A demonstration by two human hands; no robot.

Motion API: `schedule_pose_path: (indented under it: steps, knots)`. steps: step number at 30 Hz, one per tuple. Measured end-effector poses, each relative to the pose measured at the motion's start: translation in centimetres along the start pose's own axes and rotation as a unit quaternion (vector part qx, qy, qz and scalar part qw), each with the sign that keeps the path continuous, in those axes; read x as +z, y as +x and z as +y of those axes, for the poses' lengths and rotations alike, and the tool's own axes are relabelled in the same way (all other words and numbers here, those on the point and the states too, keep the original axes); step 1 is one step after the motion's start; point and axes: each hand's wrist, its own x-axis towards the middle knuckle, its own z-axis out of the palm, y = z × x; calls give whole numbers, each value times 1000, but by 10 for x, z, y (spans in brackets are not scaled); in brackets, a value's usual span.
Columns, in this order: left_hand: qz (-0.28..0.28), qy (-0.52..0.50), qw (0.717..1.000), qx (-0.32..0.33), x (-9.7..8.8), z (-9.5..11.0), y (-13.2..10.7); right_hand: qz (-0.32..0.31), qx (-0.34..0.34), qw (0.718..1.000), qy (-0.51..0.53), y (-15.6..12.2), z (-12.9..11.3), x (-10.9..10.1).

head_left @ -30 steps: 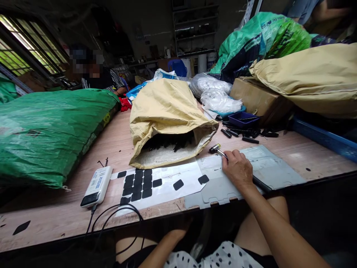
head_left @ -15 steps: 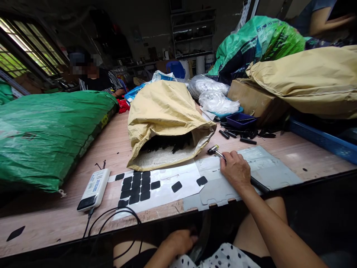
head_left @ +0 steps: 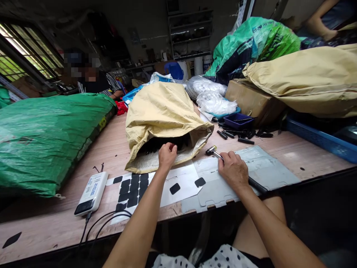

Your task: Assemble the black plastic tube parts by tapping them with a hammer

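My right hand [head_left: 233, 169] rests on a grey plastic sheet [head_left: 267, 169] and is closed round the black handle of a small hammer [head_left: 212, 150], whose metal head points toward the sack. My left hand [head_left: 167, 155] reaches to the mouth of a tan woven sack [head_left: 164, 111] lying on the table, fingers curled at the opening where several black parts show; whether it grips one I cannot tell. Below the left forearm lies a white backing sheet [head_left: 184, 178] carrying several black rounded pads [head_left: 134, 186].
A white power bank [head_left: 90, 192] with a black cable lies left of the pads. A big green sack [head_left: 47, 134] fills the left. Black parts [head_left: 237, 134], a blue tray [head_left: 238, 120], a cardboard box and more sacks stand at right. Another person sits far left.
My left hand has risen from below the table edge and reached forward to the sack's mouth. The right hand has stayed on the hammer.
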Motion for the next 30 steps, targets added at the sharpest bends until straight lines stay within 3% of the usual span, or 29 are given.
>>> schedule_pose_path:
  steps: [5, 10, 13, 15, 18, 21, 25, 30]
  knots:
    - [1, 78, 997, 2, 25, -18, 17, -7, 3, 1000, 6, 2, -1, -1]
    - [0, 102, 995, 0, 14, -22, 9, -1, 4, 1000, 3, 1, -1, -2]
    - [40, 65, 997, 13, -2, -17, -13, 0, 3, 1000, -1, 1, -1, -1]
    - [44, -6, 997, 58, -11, -11, -38, -1, 4, 1000, -2, 0, -1, -1]
    - [-26, -86, 985, 150, -12, -3, -81, -2, 4, 1000, -3, 0, -1, 0]
    - [-79, -80, 978, 177, -1, -1, -108, -4, 5, 1000, -6, 0, -1, 1]
    - [-92, -62, 979, 173, 13, -6, -114, -8, 8, 1000, -6, -1, -1, 0]
    - [-99, -68, 977, 179, 15, -9, -110, -14, 17, 1000, -1, -2, -1, 1]
